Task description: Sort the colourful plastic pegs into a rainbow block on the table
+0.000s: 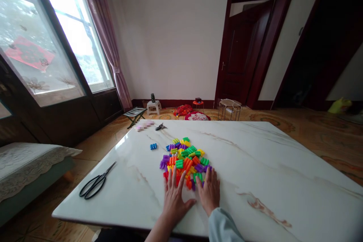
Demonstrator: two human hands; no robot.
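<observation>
A heap of small ridged plastic toy blocks (187, 163) in red, orange, yellow, green and purple lies on the marble-patterned table (244, 159). My left hand (173, 193) rests at the near edge of the heap, fingers spread over red and orange blocks. At the heap's near right side is my right hand (210, 191), its thumb apart and its fingers touching purple and green blocks. Both hands look open, palms down; what lies under the right fingers is partly hidden. One blue block (153, 146) sits apart, left of the heap.
Black-handled scissors (98, 181) lie on the table's left part. Small pliers (160, 126) and a blurred-out pinkish item (144, 125) are at the far left edge. Beyond stand a folding stool (135, 112), a white stool (153, 106) and a round stool (230, 103).
</observation>
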